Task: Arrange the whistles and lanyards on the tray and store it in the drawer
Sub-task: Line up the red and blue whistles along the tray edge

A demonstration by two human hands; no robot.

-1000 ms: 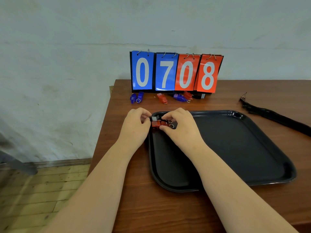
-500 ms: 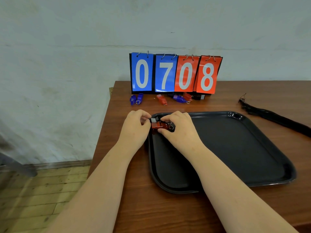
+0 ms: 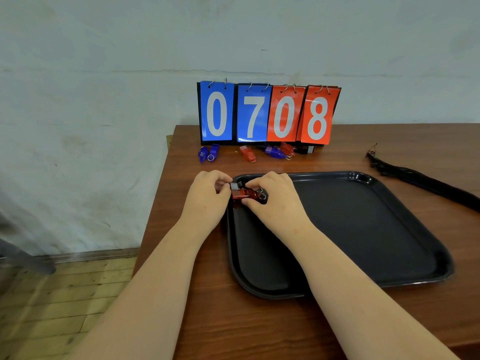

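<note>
Head view: both hands on one whistle at the tray corner

My left hand (image 3: 207, 196) and right hand (image 3: 275, 201) curl in from either side and pinch the red whistle (image 3: 241, 194) over the far-left corner of the black tray (image 3: 363, 229). A black whistle (image 3: 237, 185) sits just behind it. More loose whistles (image 3: 248, 153) lie by the scoreboard (image 3: 267, 115), and the lanyards (image 3: 415, 178) lie right of the tray.

Red whistle (image 3: 242, 195) in black tray (image 3: 350, 229), far-left corner
</note>
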